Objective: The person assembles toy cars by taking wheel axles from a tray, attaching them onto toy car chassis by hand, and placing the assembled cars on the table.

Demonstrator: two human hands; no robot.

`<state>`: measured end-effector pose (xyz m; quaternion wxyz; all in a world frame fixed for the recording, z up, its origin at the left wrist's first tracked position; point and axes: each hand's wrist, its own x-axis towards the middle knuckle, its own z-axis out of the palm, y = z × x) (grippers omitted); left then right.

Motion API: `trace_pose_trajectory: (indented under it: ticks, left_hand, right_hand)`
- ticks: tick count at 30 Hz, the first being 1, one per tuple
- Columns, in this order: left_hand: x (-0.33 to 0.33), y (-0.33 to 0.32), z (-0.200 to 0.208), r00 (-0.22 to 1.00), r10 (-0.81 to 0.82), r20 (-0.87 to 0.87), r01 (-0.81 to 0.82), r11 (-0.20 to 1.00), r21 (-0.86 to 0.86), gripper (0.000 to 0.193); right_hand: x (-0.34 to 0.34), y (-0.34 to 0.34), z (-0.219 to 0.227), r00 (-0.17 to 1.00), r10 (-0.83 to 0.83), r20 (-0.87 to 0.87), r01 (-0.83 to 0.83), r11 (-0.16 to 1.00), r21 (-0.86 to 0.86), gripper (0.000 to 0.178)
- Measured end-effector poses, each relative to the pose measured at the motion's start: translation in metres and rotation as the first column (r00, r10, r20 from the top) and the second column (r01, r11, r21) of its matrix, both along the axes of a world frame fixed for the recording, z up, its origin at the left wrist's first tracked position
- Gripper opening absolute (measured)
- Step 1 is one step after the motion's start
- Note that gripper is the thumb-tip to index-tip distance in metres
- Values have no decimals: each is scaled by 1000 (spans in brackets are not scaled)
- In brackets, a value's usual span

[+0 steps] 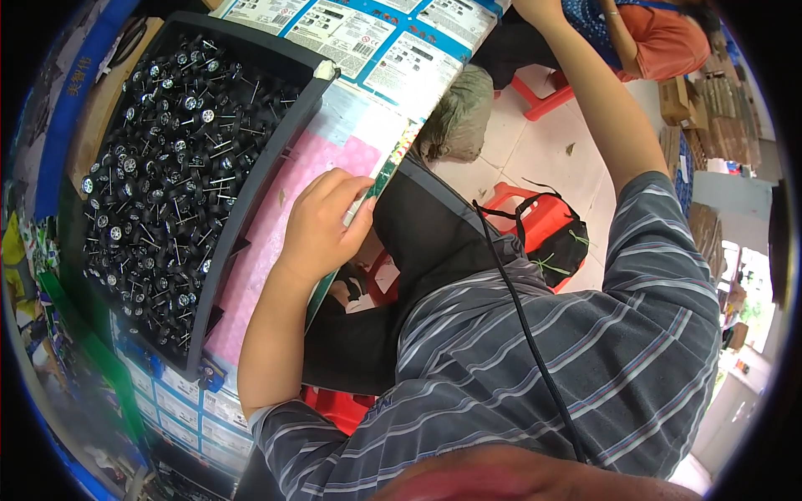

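Observation:
My left hand [324, 225] rests at the table's near edge, over pink bubble wrap [322, 156]. Its fingers are bent and the thumb comes close to the index finger; a small pale bit shows between them, too little to name. Left of this hand stands a black plastic bin [269, 171], filled with small black toy wheels [129, 164] joined in pairs by thin metal axles. My right arm stretches to the far side, where my right hand [539, 8] is cut off by the picture's upper edge. The fingers of that hand do not show.
Printed blue and white card sheets [355, 42] cover the far part of the table. A grey-green sack [459, 117] stands beside the table. Red plastic stools [535, 96] are on the tiled floor, and a person in orange [668, 42] sits at the far right. A black cord [522, 334] hangs across my front.

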<state>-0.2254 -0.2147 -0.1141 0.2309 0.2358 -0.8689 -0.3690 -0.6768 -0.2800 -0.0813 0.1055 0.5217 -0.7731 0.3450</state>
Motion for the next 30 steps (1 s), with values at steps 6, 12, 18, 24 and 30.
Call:
trace_pose_trajectory:
  ticks: [6,12,18,24,30]
  left_hand:
    - [0,0,-1,1000,-4,7,4,1000,6,19]
    - [-1,-2,0,1000,-2,-2,2,1000,2,19]
    - [-2,-1,2,1000,-9,-10,9,1000,2,19]
    - [2,11,4,995,88,-53,-78,985,157,17]
    - [-12,44,6,903,285,-322,-2,752,660,56]
  right_hand:
    - [18,-6,-3,986,14,164,-46,980,195,58]
    - [-1,-12,-29,996,18,-89,-13,999,51,61]
    - [0,-8,-24,1000,-22,7,21,996,92,61]
    - [78,48,15,973,17,230,-41,994,98,59]
    - [189,146,-1,534,553,639,-554,800,-230,58]
